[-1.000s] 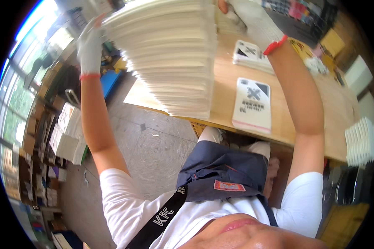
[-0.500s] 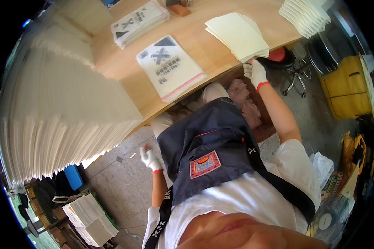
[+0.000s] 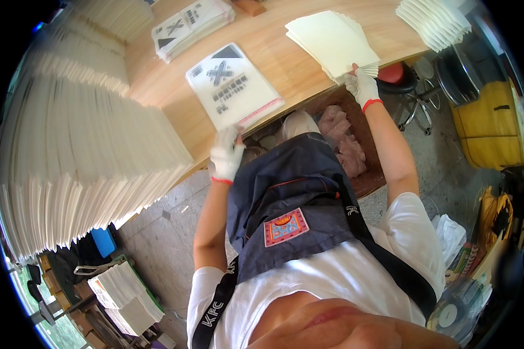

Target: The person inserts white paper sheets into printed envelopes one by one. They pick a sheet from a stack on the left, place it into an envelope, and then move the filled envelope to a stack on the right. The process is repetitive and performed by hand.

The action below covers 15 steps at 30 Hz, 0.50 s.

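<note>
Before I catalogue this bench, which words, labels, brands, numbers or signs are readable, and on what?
I don't copy out wording.
Nearer plastic bags: dark characters, crossed emblem.
Farther plastic bags: similar print, small.
Black shoulder straps: white lettering.
Apron patch: any lettering too small to read.

Pic bright overall, soft light. Desk (image 3: 265, 46) evenly lit, dark shadow under near edge. Window (image 3: 70, 334) beyond near L corner v. bright, approx. washed out. Paper stacks (image 3: 93, 136) at L end a bit blurry; printed pack (image 3: 233, 87) by front edge fairly sharp. Fisheye bends edges, corners black, bluish fringe L.
</note>
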Each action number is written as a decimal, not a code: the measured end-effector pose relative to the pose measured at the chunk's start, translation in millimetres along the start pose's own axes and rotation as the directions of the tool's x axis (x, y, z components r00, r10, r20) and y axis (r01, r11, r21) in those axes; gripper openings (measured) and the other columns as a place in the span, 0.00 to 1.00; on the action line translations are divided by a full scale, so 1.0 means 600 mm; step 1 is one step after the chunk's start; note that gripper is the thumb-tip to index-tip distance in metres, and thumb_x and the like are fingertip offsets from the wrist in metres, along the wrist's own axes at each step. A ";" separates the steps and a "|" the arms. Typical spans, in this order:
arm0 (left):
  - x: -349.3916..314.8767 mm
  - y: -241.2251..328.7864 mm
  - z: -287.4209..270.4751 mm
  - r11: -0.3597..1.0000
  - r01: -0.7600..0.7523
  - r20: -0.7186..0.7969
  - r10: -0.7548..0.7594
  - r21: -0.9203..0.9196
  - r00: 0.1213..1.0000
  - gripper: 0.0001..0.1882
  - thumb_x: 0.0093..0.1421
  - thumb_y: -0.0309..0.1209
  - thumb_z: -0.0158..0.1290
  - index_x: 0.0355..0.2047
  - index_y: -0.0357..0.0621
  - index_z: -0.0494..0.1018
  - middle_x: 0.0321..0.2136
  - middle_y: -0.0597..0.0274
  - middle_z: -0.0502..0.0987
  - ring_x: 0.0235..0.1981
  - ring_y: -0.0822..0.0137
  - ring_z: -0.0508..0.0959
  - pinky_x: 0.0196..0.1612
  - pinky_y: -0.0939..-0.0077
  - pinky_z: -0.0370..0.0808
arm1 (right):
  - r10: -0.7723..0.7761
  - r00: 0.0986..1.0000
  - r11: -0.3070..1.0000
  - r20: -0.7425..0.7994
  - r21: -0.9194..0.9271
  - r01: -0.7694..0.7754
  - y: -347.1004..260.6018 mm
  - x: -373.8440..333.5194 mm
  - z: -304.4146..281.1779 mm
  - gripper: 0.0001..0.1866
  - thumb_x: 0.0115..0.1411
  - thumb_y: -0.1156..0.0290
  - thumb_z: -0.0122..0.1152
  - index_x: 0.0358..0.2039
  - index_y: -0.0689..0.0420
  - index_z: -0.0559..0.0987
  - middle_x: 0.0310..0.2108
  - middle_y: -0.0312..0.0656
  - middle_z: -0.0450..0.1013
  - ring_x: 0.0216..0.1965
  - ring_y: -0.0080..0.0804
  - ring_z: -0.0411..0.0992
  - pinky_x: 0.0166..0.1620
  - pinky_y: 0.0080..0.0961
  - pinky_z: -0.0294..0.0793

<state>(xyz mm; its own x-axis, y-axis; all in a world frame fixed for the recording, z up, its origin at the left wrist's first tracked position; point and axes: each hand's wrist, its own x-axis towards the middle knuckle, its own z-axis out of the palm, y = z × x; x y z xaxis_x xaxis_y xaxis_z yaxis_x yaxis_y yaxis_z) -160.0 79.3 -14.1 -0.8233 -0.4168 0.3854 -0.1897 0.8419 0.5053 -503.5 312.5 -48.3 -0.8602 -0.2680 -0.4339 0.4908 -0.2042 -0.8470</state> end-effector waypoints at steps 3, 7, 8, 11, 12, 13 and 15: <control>0.048 -0.047 0.004 0.943 -0.026 0.064 0.004 0.332 0.998 0.12 0.49 0.26 0.51 0.35 0.48 0.70 0.36 0.60 0.71 0.37 0.57 0.72 0.40 0.67 0.70 | 0.059 0.998 0.985 0.031 0.161 -0.063 -0.020 0.008 0.022 0.13 0.60 0.66 0.47 0.44 0.55 0.69 0.26 0.40 0.72 0.20 0.26 0.70 0.16 0.16 0.68; 0.098 -0.048 0.002 0.831 0.063 0.355 -0.303 0.553 0.884 0.15 0.47 0.27 0.52 0.38 0.52 0.69 0.40 0.62 0.70 0.38 0.57 0.72 0.40 0.67 0.72 | 0.018 0.995 0.972 0.103 0.233 -0.042 -0.042 0.024 0.023 0.09 0.58 0.71 0.48 0.39 0.55 0.69 0.32 0.37 0.71 0.26 0.26 0.70 0.17 0.16 0.66; 0.100 -0.055 0.004 0.832 0.050 0.346 -0.284 0.552 0.894 0.15 0.47 0.27 0.52 0.38 0.53 0.68 0.40 0.62 0.70 0.39 0.58 0.72 0.40 0.67 0.72 | -0.113 0.993 0.956 0.018 0.276 0.104 -0.043 0.022 0.040 0.08 0.56 0.76 0.47 0.38 0.56 0.68 0.34 0.41 0.70 0.24 0.28 0.68 0.19 0.15 0.65; 0.094 -0.087 0.009 0.829 0.054 0.298 -0.260 0.557 0.918 0.15 0.48 0.27 0.50 0.38 0.54 0.68 0.39 0.62 0.71 0.40 0.59 0.73 0.38 0.66 0.73 | -0.139 0.970 0.987 0.200 0.110 0.119 -0.065 0.021 0.030 0.08 0.56 0.79 0.43 0.37 0.58 0.68 0.33 0.46 0.69 0.25 0.29 0.69 0.19 0.16 0.63; 0.090 -0.097 0.005 0.864 0.076 0.302 -0.255 0.497 0.919 0.15 0.48 0.27 0.50 0.38 0.54 0.68 0.39 0.62 0.70 0.40 0.59 0.73 0.38 0.66 0.73 | -0.183 0.968 0.980 0.171 0.103 0.167 -0.066 -0.007 0.042 0.08 0.56 0.79 0.42 0.36 0.58 0.67 0.33 0.48 0.68 0.24 0.28 0.68 0.18 0.16 0.63; 0.086 -0.105 -0.002 0.895 0.097 0.303 -0.247 0.435 0.921 0.14 0.48 0.27 0.50 0.38 0.54 0.68 0.38 0.62 0.70 0.40 0.60 0.72 0.38 0.66 0.73 | -0.090 0.961 0.996 0.260 0.029 0.085 -0.067 -0.031 0.033 0.09 0.57 0.78 0.41 0.38 0.58 0.68 0.33 0.45 0.68 0.25 0.29 0.69 0.22 0.17 0.67; 0.088 -0.099 -0.010 0.921 0.073 0.304 -0.200 0.383 0.932 0.13 0.49 0.27 0.49 0.37 0.53 0.68 0.38 0.62 0.70 0.40 0.59 0.72 0.38 0.65 0.72 | 0.024 0.996 0.996 0.086 0.089 -0.032 -0.038 -0.064 0.025 0.12 0.58 0.76 0.42 0.43 0.59 0.67 0.43 0.43 0.68 0.40 0.31 0.69 0.42 0.27 0.71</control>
<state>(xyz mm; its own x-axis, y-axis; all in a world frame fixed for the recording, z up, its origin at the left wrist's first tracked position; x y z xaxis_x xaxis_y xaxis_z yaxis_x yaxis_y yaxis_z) -188.9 5.3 -19.3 -0.8915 -0.4524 0.0236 -0.4394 0.8762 0.1981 -479.8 313.4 -8.0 -0.8330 -0.3530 -0.4260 0.5282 -0.2783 -0.8022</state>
